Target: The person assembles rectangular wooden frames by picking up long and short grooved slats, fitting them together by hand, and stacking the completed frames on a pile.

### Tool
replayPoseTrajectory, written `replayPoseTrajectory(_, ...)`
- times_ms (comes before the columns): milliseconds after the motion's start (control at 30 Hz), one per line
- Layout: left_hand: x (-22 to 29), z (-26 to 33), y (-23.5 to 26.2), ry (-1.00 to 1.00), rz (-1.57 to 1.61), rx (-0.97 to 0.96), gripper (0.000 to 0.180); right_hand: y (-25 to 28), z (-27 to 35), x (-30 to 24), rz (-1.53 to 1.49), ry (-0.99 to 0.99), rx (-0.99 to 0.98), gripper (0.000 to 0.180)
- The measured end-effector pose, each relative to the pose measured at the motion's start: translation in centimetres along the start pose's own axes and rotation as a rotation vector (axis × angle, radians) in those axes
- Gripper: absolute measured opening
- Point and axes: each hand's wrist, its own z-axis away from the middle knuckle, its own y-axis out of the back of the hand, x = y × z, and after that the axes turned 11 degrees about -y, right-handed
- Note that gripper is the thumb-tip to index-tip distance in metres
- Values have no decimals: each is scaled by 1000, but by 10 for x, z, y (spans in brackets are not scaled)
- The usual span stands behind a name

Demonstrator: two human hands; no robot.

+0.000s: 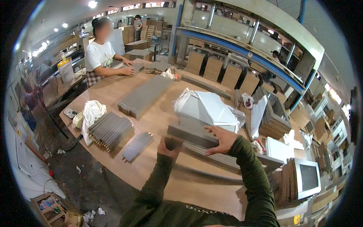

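A bundle of long grey strips [194, 135] lies on the brown table in front of me. At its left end my left hand [169, 148] is closed round the ends of the strips, the fingers partly hidden. My right hand [223, 139] straddles the same bundle farther along, thumb on the near side and fingers over the far edge. More long grey strips [215, 156] lie just nearer to me, below the bundle. On the left are a stack of short grey slats with dowel ends [111, 130] and a single flat grey piece [137, 146].
Grey panels [145, 96] are ranked mid-table. White panels [215, 108] lie wrapped beyond my hands. A co-worker [102, 56] handles grey pieces at the far left. White cloth [92, 113] sits at the left edge. Framed panels [308, 179] stand at right, under a blue-beamed machine [242, 53] behind.
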Motion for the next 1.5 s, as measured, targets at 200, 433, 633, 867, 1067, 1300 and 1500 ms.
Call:
replayPoseTrajectory(200, -74, 18, 10, 264, 322, 32, 52, 93, -3, -86, -57, 285, 507, 87)
replayPoseTrajectory(433, -29, 4, 7, 283, 539, -47, 56, -57, -89, -101, -48, 163, 396, 64)
replayPoseTrajectory(633, -21, 11, 7, 149, 394, -87, 47, -30, -57, -51, -253, 92, 62, 82)
replayPoseTrajectory(867, -74, 19, 11, 579, 907, 191, 64, 66, 35, -21, -229, 224, 722, 78)
replayPoseTrajectory(1067, -35, 14, 11, 97, 289, -153, 72, -22, 43, 4, 175, -165, 394, 83)
replayPoseTrajectory(1300, -150, 125, 88, 878, 1761, -447, 20, -23, 114, 75, 338, -401, 121, 59)
replayPoseTrajectory(1500, -80, 181, -15, 1373, 1339, -732, 34, 5, 124, -10, 261, -209, 320, 45)
